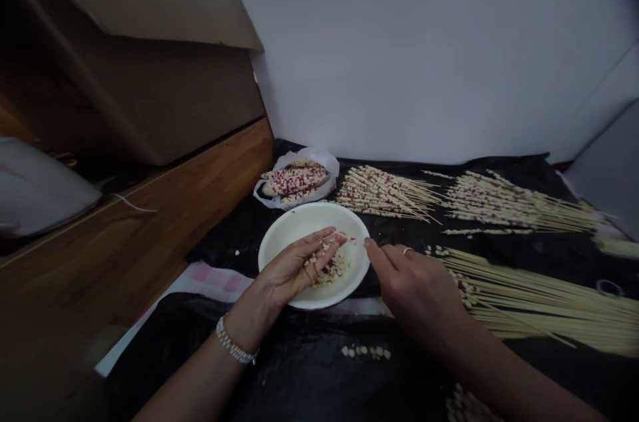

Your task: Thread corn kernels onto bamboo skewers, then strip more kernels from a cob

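Note:
Palm up, my left hand (299, 265) is over the white bowl (272, 229), with loose pale corn kernels (312, 260) in the cupped palm. My right hand (412, 275), closed in a pinch, is at the bowl's right rim. Its fingertips hold the end of a thin pale stick (353, 240) that points toward my left fingers; a small reddish spot shows on it. More kernels (333, 272), pale and dark red, lie in the bowl, partly hidden by my left hand.
Behind the bowl is a plastic bag (329, 162) of speckled corn cobs (297, 180). Two piles of kernel-covered sticks (374, 192) lie farther right, with bare sticks (549, 302) nearer. A short kernel row (366, 351) lies in front. A cardboard box (190, 89) stands at left.

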### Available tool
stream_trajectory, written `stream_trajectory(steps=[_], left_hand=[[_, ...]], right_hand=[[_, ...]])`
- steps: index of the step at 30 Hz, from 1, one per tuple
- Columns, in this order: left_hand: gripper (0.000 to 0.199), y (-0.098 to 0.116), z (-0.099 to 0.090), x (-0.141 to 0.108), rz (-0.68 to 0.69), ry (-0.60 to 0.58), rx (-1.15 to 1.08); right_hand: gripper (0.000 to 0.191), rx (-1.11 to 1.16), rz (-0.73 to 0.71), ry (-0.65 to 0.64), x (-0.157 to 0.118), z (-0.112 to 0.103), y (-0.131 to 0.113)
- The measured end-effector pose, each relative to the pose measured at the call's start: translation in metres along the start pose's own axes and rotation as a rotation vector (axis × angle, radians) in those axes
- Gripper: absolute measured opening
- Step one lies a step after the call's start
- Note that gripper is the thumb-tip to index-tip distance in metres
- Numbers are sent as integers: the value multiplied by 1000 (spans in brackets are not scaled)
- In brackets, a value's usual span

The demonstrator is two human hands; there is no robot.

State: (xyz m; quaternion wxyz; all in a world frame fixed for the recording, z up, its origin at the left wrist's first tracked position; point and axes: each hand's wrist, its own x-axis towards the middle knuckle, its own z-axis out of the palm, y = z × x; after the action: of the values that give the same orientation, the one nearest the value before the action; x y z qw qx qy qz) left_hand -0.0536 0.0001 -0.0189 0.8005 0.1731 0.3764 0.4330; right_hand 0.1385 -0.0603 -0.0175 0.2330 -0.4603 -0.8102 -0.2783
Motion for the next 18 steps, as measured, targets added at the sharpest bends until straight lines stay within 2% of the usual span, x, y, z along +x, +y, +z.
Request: stream_trajectory(steps=[2,5,10,18], left_hand=[[24,0,-3,3,8,15,-35],[24,0,-5,5,-17,10,-48],[43,-1,-6,2,-1,-126,58],[28,-2,-1,-1,50,-70,108]], right_hand=[[35,-4,-1,3,0,0,0],[36,1,-6,0,1,0,0],[39,-6,4,-21,2,-2,-2],[40,13,2,-19,1,0,-2]])
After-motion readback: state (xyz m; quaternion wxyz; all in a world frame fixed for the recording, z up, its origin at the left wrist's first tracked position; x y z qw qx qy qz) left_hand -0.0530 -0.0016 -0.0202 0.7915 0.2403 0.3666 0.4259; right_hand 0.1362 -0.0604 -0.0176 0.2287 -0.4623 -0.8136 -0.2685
